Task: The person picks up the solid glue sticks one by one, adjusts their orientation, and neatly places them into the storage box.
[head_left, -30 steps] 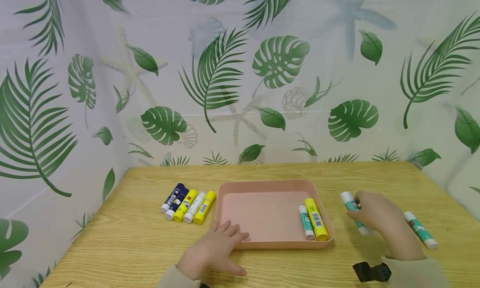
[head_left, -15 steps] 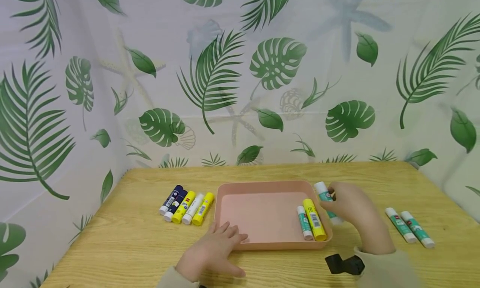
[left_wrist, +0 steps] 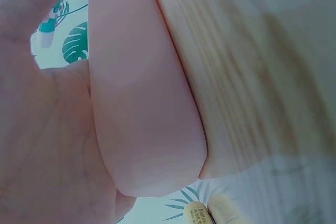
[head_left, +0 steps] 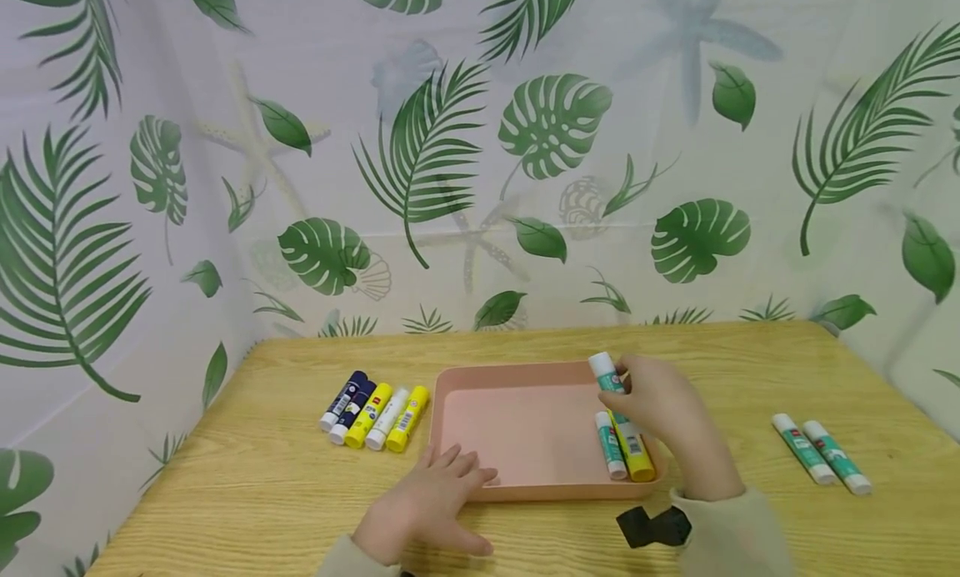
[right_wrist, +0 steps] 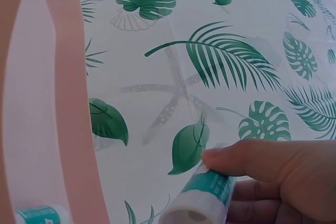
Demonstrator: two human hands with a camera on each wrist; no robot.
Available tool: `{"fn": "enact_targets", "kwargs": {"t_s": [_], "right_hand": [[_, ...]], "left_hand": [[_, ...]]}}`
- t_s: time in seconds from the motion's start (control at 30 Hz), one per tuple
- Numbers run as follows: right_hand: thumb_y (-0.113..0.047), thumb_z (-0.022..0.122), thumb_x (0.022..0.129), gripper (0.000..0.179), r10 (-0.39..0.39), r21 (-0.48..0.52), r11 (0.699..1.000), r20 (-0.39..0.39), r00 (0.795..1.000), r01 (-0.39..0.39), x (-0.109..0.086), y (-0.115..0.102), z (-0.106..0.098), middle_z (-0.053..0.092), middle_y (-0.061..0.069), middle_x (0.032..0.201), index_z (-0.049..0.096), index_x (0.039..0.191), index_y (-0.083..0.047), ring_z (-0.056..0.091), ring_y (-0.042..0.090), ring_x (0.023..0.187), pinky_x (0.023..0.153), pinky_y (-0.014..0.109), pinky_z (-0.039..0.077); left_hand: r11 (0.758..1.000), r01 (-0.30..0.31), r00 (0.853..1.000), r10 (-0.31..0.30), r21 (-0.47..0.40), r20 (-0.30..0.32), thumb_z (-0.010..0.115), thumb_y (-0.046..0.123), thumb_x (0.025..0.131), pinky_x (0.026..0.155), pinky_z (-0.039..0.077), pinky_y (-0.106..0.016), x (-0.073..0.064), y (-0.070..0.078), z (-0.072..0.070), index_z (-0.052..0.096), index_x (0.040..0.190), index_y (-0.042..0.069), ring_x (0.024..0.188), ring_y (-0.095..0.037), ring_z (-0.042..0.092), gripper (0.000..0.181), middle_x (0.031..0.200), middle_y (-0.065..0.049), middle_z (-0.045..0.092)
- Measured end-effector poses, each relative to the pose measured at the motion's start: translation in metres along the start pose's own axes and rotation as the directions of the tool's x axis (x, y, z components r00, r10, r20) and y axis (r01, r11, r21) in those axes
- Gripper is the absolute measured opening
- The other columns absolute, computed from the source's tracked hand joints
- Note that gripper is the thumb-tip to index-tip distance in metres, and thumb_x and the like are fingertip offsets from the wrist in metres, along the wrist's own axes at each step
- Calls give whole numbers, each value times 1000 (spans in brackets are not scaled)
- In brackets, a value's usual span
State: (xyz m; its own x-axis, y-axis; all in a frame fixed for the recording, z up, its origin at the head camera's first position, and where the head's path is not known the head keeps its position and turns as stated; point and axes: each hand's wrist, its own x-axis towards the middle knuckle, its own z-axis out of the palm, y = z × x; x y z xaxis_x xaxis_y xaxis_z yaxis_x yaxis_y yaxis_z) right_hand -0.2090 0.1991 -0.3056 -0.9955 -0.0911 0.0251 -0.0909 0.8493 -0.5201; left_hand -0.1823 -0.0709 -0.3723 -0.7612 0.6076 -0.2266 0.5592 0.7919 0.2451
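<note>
A teal-and-white glue stick [head_left: 606, 372] is pinched in my right hand [head_left: 660, 398], tilted above the right part of a pink tray [head_left: 517, 492]. In the right wrist view, the thumb presses on the glue stick [right_wrist: 210, 184] and the fingers curl behind it. Inside the tray at the right lie a small teal glue stick [head_left: 611, 445] and a larger yellow one [head_left: 637, 456], the latter partly covered by the held stick and hand. With fingers spread, my left hand [head_left: 431, 502] rests on the tray's front left corner; the left wrist view shows its palm against the tray wall [left_wrist: 142, 93].
Left of the tray, several glue sticks lie side by side, among them dark blue ones [head_left: 347, 402], yellow ones [head_left: 408, 418] and a white one [head_left: 387, 418]. Two teal glue sticks [head_left: 804, 449] lie on the wooden table [head_left: 225, 494] at the right. A leaf-patterned cloth [head_left: 480, 143] stands behind.
My right hand has carried the glue stick leftward from the table at the right to above the tray's right side. The left hand stays on the tray.
</note>
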Motion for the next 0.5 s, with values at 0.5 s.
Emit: {"fn": "enact_targets", "kwargs": {"t_s": [0.5], "right_hand": [[-13,64,80,34,-100,69,992,-86,991,106,18,-7,42,58,9,85,55,108,3,54,14,62,49,26,46]], "left_hand": [[1000,-10,1000,10,19,-14,60,60,69,103,7,-52,1,-4,2,39,134,25,129,-31,19,77,140,-8,31]]}}
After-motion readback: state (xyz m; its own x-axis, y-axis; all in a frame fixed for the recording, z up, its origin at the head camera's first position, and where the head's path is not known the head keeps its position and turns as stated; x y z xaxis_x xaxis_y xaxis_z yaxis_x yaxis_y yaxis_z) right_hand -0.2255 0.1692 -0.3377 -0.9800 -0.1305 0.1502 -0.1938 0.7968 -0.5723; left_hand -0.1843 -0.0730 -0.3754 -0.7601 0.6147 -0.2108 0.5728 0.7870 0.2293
